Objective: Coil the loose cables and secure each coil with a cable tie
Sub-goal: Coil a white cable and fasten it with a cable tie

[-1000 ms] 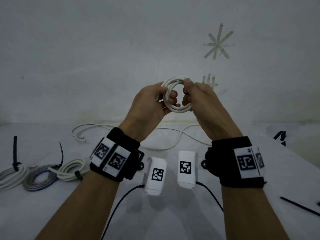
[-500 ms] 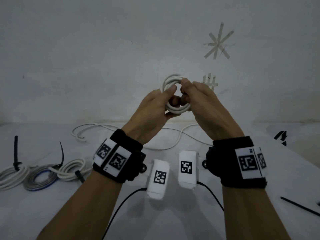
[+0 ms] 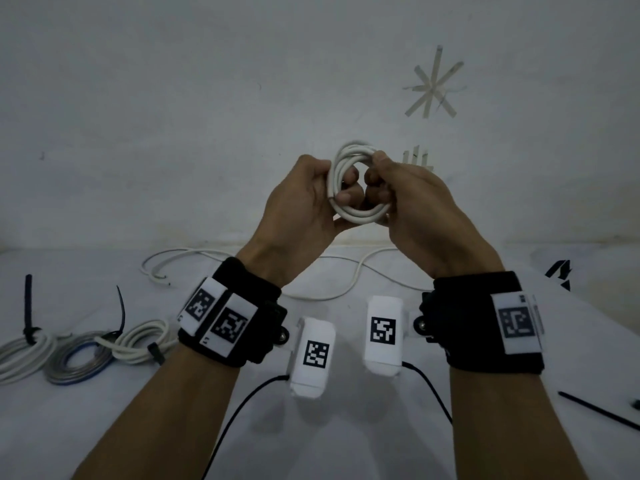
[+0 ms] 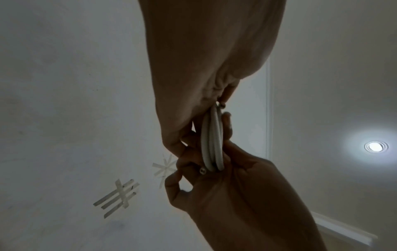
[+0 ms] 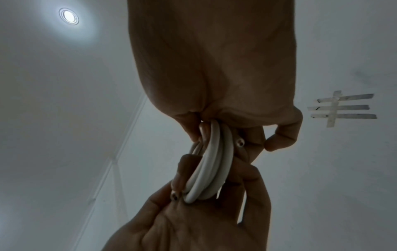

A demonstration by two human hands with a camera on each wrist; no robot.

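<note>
A small coil of white cable point(image 3: 358, 216) is held up in front of the wall, at chest height over the table. My left hand point(image 3: 304, 202) grips its left side, fingers curled through the ring. My right hand point(image 3: 412, 199) grips the right side, with the thumb on the top of the loop. The left wrist view shows the coil point(image 4: 211, 141) edge-on between the left hand point(image 4: 204, 51) and the right hand point(image 4: 247, 195), a cut end poking out. The right wrist view shows the same coil point(image 5: 212, 166) pinched from both sides. No tie is on this coil.
A loose white cable point(image 3: 346, 289) snakes over the white table behind my wrists. Three tied coils point(image 3: 79, 358) lie at the left edge, with black tie tails sticking up. A loose black cable tie point(image 3: 599, 410) lies at the right, and more black pieces point(image 3: 559, 273) sit further back.
Both hands have shifted their grips on the coil. The left fingers have moved from over its rim to curl through the ring. The coil stays raised at the same spot.
</note>
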